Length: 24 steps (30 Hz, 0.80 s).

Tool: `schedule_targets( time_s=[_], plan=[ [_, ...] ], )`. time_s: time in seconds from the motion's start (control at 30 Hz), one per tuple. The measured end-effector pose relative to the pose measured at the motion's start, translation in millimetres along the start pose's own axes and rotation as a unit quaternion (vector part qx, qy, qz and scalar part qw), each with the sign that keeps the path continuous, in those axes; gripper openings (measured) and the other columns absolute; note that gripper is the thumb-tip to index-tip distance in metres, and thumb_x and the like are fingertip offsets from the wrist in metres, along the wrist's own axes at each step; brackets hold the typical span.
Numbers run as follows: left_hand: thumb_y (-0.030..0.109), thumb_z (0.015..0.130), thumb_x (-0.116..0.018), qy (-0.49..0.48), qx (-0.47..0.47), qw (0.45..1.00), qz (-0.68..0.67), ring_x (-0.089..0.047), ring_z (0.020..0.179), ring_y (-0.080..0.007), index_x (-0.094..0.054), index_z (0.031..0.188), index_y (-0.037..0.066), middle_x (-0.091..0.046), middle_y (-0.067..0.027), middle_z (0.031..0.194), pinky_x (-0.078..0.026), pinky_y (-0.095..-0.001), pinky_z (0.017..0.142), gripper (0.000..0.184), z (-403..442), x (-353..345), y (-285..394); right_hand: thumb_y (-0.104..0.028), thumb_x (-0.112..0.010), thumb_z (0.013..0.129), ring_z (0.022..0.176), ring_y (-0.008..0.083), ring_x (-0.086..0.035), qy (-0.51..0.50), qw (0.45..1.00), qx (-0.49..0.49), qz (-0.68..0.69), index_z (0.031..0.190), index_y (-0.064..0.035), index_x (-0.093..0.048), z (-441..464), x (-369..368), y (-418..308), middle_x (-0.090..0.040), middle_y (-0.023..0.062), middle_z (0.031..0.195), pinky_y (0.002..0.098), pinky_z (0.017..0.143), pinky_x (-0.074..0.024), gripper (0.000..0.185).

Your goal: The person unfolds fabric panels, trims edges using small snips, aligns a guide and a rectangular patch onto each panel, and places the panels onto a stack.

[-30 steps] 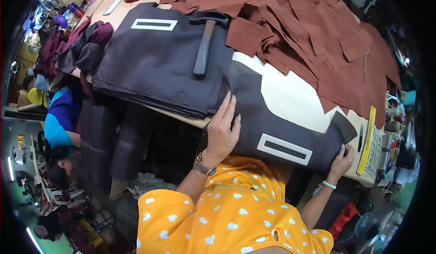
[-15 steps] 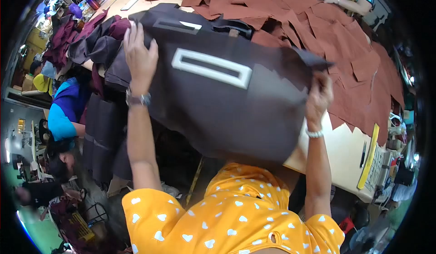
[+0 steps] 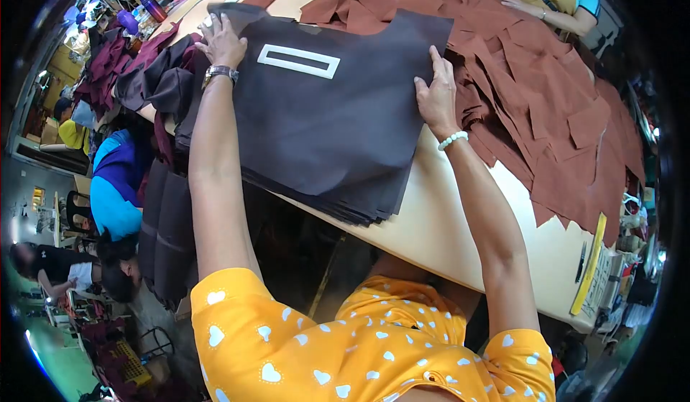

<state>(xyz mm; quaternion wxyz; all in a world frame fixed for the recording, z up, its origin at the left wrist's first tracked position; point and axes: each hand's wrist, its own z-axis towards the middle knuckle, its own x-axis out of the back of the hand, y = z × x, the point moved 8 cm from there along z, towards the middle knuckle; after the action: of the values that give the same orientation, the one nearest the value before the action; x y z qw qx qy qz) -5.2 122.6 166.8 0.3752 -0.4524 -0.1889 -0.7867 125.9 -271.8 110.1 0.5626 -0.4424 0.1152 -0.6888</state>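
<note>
Left grip (image 3: 223, 45), right grip (image 3: 437, 99): spread on dark cloth (image 3: 323, 132) | white hollow rectangle (image 3: 296, 68)

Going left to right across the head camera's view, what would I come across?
Left hand → white rectangular frame → right hand → another person's hand → yellow ruler-like strip.

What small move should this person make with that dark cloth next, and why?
Perhaps ease the top dark charcoal fabric panel, with its white rectangular outline, square over the dark fabric stack: the left hand and right hand are at its opposite upper sides, and the stack's lower edges look uneven.
</note>
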Motion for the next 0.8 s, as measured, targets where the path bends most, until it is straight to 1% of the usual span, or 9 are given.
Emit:
schedule_targets(
  time_s=[0.13,0.2,0.33,0.37,0.47,0.5,0.6,0.63,0.8],
  plan=[
    [0.053,0.078,-0.059,0.070,-0.031,0.994,-0.079,-0.014,0.136,-0.0393,-0.026,0.142,0.015,-0.018,-0.0158,0.148,-0.016,-0.0662,0.101,0.081,-30,10,36,-0.003,-0.058,0.079,0.111,0.0350,-0.048,-0.011,1.000,-0.008,0.003,0.133,0.0034,-0.034,2,-2,5,-0.042,0.0229,0.126,0.0374,0.096,-0.0393,0.059],
    [0.062,0.079,-0.050,0.037,-0.079,0.980,-0.177,-0.015,0.136,-0.0395,-0.028,0.142,0.016,-0.021,-0.0162,0.147,-0.015,-0.0671,0.100,0.081,-58,4,65,-0.007,-0.056,0.083,0.106,0.0310,-0.051,0.015,0.990,-0.067,0.120,0.134,0.0033,-0.031,1,6,8,-0.044,0.0217,0.122,0.0365,0.091,-0.0419,0.058],
    [0.062,0.082,-0.044,-0.091,-0.155,0.971,-0.158,-0.019,0.134,-0.0399,-0.038,0.137,0.015,-0.028,-0.0196,0.143,-0.013,-0.0666,0.101,0.072,-107,-15,101,-0.007,-0.049,0.089,0.079,0.0168,-0.059,0.038,0.960,-0.167,0.220,0.129,0.0043,-0.032,-29,18,34,-0.057,0.0147,0.100,0.0281,0.069,-0.0493,0.045],
    [0.061,0.083,-0.044,-0.101,-0.153,0.968,-0.170,-0.019,0.134,-0.0400,-0.038,0.137,0.015,-0.028,-0.0196,0.143,-0.013,-0.0666,0.101,0.071,-110,-21,100,-0.005,-0.049,0.089,0.070,0.0139,-0.058,0.027,0.942,-0.201,0.266,0.117,0.0046,-0.046,-39,14,42,-0.061,0.0112,0.093,0.0255,0.062,-0.0490,0.030],
    [0.057,0.084,-0.044,-0.142,-0.143,0.968,-0.149,-0.018,0.134,-0.0401,-0.037,0.136,0.011,-0.028,-0.0186,0.143,-0.011,-0.0664,0.101,0.070,-107,-23,108,-0.004,-0.053,0.086,0.069,0.0115,-0.057,-0.121,0.916,-0.304,0.233,0.098,0.0035,-0.058,-64,1,42,-0.061,0.0070,0.085,0.0265,0.060,-0.0479,0.015],
    [0.056,0.084,-0.045,-0.151,-0.132,0.970,-0.136,-0.018,0.134,-0.0400,-0.037,0.136,0.010,-0.028,-0.0183,0.143,-0.011,-0.0663,0.101,0.070,-105,-22,110,-0.005,-0.057,0.082,0.066,0.0174,-0.060,-0.108,0.938,-0.281,0.170,0.082,0.0025,-0.061,-63,0,49,-0.062,0.0085,0.080,0.0312,0.058,-0.0479,0.009],
    [0.054,0.085,-0.045,-0.112,-0.147,0.971,-0.151,-0.020,0.134,-0.0395,-0.037,0.135,0.007,-0.029,-0.0174,0.143,-0.013,-0.0662,0.101,0.070,-106,-9,126,-0.007,-0.058,0.078,0.065,0.0298,-0.062,-0.057,0.997,-0.036,-0.034,0.081,0.0015,-0.062,-44,5,12,-0.062,0.0152,0.081,0.0391,0.059,-0.0476,0.010],
    [0.055,0.085,-0.044,-0.095,-0.152,0.968,-0.174,-0.021,0.134,-0.0393,-0.038,0.135,0.008,-0.029,-0.0172,0.143,-0.014,-0.0662,0.101,0.069,-109,-5,137,-0.008,-0.057,0.077,0.069,0.0399,-0.060,-0.036,0.999,0.024,-0.023,0.082,0.0014,-0.060,-41,5,-3,-0.062,0.0193,0.086,0.0456,0.063,-0.0480,0.011],
    [0.052,0.085,-0.047,-0.074,-0.182,0.964,-0.178,-0.027,0.131,-0.0388,-0.044,0.132,0.013,-0.035,-0.0165,0.139,-0.017,-0.0663,0.100,0.061,-128,-5,160,-0.009,-0.058,0.075,0.075,0.0397,-0.063,-0.162,0.977,-0.041,-0.129,0.094,0.0014,-0.053,-42,-38,-12,-0.061,0.0218,0.087,0.0455,0.065,-0.0501,0.022]
  ],
)
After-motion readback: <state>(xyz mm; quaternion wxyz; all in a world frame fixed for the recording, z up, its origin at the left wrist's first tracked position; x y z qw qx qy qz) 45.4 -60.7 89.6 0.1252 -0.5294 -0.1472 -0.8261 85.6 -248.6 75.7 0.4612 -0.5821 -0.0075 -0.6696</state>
